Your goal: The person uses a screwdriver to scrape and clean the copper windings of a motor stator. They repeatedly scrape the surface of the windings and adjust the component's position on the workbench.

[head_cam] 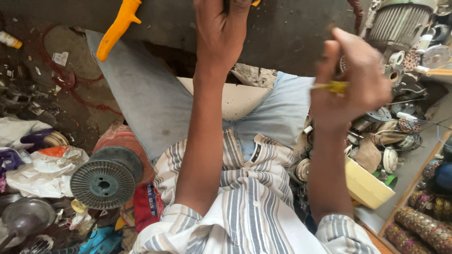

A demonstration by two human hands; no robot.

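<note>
Small yellow tool (335, 86), right of centre in the frame, sits pinched in the closed right hand (351, 82); blurred, it looks thin, stiff and light, probably best gripped mid-shaft. Left hand (221, 33), top centre, curls around something hidden at the frame edge; grip undeterminable. Ribbed grey spool (104, 180) lower left; orange plastic handle (117, 28) upper left; dull metal motor parts (400, 21) upper right

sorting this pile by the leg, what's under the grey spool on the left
The grey spool rests on a red cloth and beside white plastic bags. A striped reddish bundle shows behind it. Whatever lies directly beneath the spool is covered.
</note>
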